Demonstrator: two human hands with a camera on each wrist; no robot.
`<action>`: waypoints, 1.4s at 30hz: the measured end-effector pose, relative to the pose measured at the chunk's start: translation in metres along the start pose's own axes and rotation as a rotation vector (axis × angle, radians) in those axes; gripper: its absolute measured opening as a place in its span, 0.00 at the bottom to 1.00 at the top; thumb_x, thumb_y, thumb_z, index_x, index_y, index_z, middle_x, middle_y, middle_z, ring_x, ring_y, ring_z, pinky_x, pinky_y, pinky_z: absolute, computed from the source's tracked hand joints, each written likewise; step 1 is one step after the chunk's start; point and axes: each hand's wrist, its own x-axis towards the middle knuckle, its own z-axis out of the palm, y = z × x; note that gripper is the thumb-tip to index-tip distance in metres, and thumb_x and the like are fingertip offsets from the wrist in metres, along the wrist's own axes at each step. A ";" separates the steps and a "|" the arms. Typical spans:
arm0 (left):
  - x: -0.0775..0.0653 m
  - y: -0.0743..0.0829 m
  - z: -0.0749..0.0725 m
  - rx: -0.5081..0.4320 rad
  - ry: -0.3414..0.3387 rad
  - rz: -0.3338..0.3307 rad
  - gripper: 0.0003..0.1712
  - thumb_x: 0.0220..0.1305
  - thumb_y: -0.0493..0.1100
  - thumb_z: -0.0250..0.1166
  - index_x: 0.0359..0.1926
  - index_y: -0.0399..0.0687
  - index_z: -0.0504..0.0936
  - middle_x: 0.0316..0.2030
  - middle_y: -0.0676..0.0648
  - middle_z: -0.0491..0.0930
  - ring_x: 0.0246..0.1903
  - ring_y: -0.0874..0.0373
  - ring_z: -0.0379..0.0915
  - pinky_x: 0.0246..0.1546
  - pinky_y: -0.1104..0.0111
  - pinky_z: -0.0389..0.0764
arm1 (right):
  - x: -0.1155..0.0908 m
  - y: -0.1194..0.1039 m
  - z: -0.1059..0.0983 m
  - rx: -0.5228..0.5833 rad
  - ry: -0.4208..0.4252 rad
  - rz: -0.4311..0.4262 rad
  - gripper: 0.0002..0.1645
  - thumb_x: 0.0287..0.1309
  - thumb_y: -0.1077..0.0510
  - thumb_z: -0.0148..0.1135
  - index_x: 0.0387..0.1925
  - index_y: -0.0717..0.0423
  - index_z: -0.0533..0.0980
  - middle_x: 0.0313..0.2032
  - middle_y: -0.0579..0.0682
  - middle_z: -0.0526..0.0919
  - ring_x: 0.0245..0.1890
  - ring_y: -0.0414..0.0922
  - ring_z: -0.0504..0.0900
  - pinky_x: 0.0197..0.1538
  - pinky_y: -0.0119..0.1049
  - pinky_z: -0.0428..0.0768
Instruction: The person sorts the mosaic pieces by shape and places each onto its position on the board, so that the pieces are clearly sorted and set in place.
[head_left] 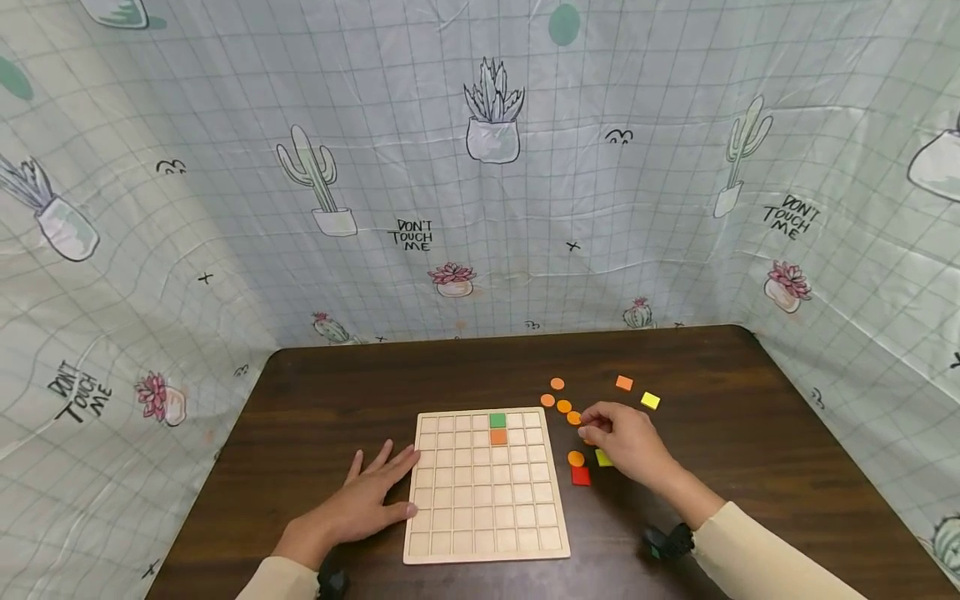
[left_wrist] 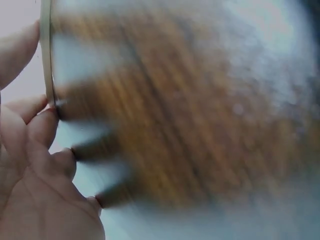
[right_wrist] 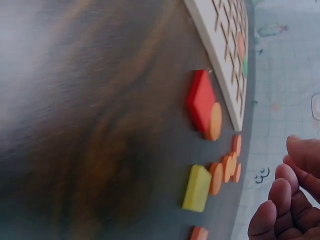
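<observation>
A pale wooden grid board (head_left: 476, 500) lies on the dark table, with a green square (head_left: 498, 421) above an orange square (head_left: 498, 437) in its upper part. My left hand (head_left: 360, 504) is spread flat at the board's left edge, fingertips and thumb at the rim. To the right of the board, my right hand (head_left: 626, 437) hovers over loose pieces, fingers bent, thumb and index finger near each other. No piece shows between them. Close by are several orange discs (head_left: 564, 406), a red square (head_left: 581, 476) and a yellow-green square (head_left: 603, 458) partly covered by the hand.
Farther back on the right lie a loose orange square (head_left: 624, 383) and a yellow square (head_left: 650, 401). Grey-green cloth (head_left: 375, 167) printed with cacti hangs around the back and sides of the table (head_left: 337, 392).
</observation>
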 end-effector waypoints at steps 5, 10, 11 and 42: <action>0.003 0.001 0.001 0.061 -0.006 0.023 0.47 0.76 0.59 0.63 0.84 0.44 0.55 0.83 0.39 0.52 0.83 0.34 0.35 0.79 0.33 0.28 | -0.012 0.007 -0.003 -0.024 0.001 -0.015 0.04 0.67 0.60 0.72 0.41 0.56 0.86 0.32 0.44 0.86 0.28 0.41 0.77 0.30 0.32 0.76; 0.004 0.004 0.001 0.108 -0.020 0.035 0.48 0.77 0.60 0.61 0.84 0.43 0.53 0.84 0.39 0.50 0.84 0.36 0.37 0.80 0.35 0.35 | -0.020 0.012 -0.005 -0.029 0.010 -0.015 0.06 0.66 0.61 0.73 0.43 0.58 0.86 0.34 0.45 0.87 0.28 0.40 0.77 0.29 0.31 0.76; 0.003 0.004 0.001 0.114 -0.019 0.036 0.47 0.78 0.60 0.61 0.84 0.43 0.53 0.84 0.40 0.50 0.84 0.36 0.37 0.81 0.35 0.36 | -0.021 0.013 -0.005 -0.033 0.015 -0.016 0.07 0.65 0.61 0.73 0.43 0.58 0.86 0.34 0.45 0.87 0.28 0.40 0.76 0.29 0.30 0.76; -0.003 0.003 0.000 0.068 -0.021 0.027 0.49 0.75 0.59 0.64 0.84 0.42 0.53 0.84 0.39 0.50 0.84 0.35 0.35 0.79 0.33 0.32 | -0.048 0.015 0.022 -0.093 -0.049 0.004 0.15 0.55 0.60 0.81 0.44 0.51 0.87 0.37 0.41 0.82 0.32 0.38 0.74 0.34 0.30 0.74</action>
